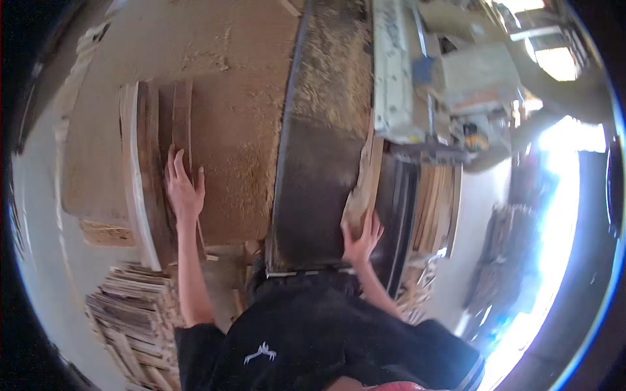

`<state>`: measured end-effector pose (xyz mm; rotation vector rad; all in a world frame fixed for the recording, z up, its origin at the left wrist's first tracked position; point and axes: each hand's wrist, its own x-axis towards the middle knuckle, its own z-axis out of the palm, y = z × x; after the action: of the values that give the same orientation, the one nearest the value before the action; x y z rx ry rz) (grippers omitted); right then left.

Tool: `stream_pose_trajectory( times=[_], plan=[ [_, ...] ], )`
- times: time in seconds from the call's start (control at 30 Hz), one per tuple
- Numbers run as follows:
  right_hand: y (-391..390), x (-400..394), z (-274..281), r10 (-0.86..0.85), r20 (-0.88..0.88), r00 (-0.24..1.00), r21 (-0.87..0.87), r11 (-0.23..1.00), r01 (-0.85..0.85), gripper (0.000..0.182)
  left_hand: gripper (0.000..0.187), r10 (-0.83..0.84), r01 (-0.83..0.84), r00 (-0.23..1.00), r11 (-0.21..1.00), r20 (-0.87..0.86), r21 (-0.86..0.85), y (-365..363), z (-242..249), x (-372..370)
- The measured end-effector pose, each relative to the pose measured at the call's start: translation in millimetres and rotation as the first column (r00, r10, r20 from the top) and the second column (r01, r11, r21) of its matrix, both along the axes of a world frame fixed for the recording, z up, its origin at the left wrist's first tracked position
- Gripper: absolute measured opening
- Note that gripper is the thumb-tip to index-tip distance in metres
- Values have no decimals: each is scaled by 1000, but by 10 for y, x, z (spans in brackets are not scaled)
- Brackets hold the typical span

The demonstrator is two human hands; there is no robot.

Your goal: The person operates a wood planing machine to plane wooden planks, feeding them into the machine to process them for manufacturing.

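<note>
My right hand [363, 241] is closed around the near end of a rough-edged wooden board [366, 179], which lies lengthwise on the dark machine bed [313, 195]. The board's far end runs up beside the pale machine housing [393, 72]. On the left, my left hand [185, 189] rests with its fingers spread over a narrow wooden strip [182, 117] on the brown side table [235, 117]. Just left of that hand lie longer boards [149, 163], one with a whitish edge.
Sawdust [332, 78] covers the far part of the bed. Stacked wood pieces [130, 319] stand at the lower left. More boards [433, 208] are stacked right of the machine. A large motor unit [479, 78] juts out at the upper right.
</note>
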<state>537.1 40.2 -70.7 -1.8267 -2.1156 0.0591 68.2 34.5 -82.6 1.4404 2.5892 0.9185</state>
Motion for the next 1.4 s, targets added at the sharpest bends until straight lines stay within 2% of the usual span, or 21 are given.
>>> stream_pose_trajectory(
  times=[0.07, 0.1, 0.17, 0.23, 0.27, 0.33, 0.37, 0.43, 0.5, 0.53, 0.67, 0.77, 0.87, 0.93, 1.0, 1.17, 1.23, 1.27, 1.33, 1.4],
  plan=[
    [-90, -218, 27, 12, 10, 1000, -62, 998, -11, 98, 52, -45, 45, 999, 999, 22, 10, 27, -63, -31],
    [-98, -329, 48, 24, 10, 1000, -111, 994, -22, 97, 49, -50, 50, 999, 999, -1, 19, 43, -21, -34],
    [-47, -544, 44, 161, 12, 987, -82, 984, -159, 97, 50, 38, -32, 993, 998, 110, -54, 35, -23, -17],
    [77, -793, 33, 218, 25, 976, -129, 968, -213, 97, 50, 87, -72, 992, 986, 94, -152, 63, 8, -34],
    [157, -980, 60, 226, 28, 974, -147, 965, -219, 97, 51, 91, -81, 992, 990, 83, -118, 55, -53, -42],
    [295, -1203, 23, 270, 34, 962, -168, 951, -261, 101, 54, 22, -26, 1000, 982, -22, -187, -96, -231, -120],
    [360, -1271, 37, 281, 21, 959, -194, 943, -272, 103, 55, 11, -8, 1000, 974, 10, -228, -180, -285, -101],
    [422, -1383, -1, 293, 2, 956, -231, 930, -285, 104, 56, 4, 8, 999, 960, 41, -279, -248, -319, -171],
    [521, -1430, 35, 278, -43, 960, -257, 925, -280, 107, 70, -66, 76, 997, 927, 39, -367, -387, -267, -182],
    [579, -1481, 40, 291, -19, 957, -278, 918, -285, 107, 81, -56, 89, 994, 919, 97, -384, -436, -264, -192],
    [614, -1453, 17, 171, -84, 982, -329, 925, -189, 117, 84, -46, 134, 975, 901, 217, -412, -519, -248, -165],
    [656, -1380, 44, 271, -64, 961, -369, 888, -275, 122, 86, -32, 140, 965, 901, 259, -411, -560, -241, -156],
    [616, -1361, 85, 230, -69, 971, -435, 869, -237, 125, 89, -34, 151, 960, 897, 278, -415, -590, -228, -158],
    [636, -1350, 26, 266, -77, 961, -433, 859, -272, 126, 90, -26, 140, 966, 890, 258, -433, -611, -210, -167],
    [612, -1391, -13, 223, -128, 966, -285, 925, -251, 118, 92, -17, 128, 971, 881, 240, -456, -629, -188, -175],
    [593, -1544, -8, 182, -60, 982, -222, 956, -190, 118, 96, -2, 93, 977, 906, 214, -412, -623, -161, -181],
    [595, -1606, 47, 272, 5, 962, -355, 900, -252, 115, 97, -14, 93, 981, 912, 196, -401, -613, -141, -194],
    [618, -1656, 56, 252, -27, 967, -333, 910, -247, 115, 101, -21, 102, 975, 928, 222, -359, -470, -114, -209],
    [667, -1786, 73, 375, -23, 927, -290, 885, -365, 106, 88, -38, 82, 988, 952, 152, -294, -261, -114, -192],
    [566, -2000, 108, 345, -100, 933, -218, 908, -358, 99, 85, -27, 75, 986, 952, 163, -297, -73, 41, -127]
  ],
)
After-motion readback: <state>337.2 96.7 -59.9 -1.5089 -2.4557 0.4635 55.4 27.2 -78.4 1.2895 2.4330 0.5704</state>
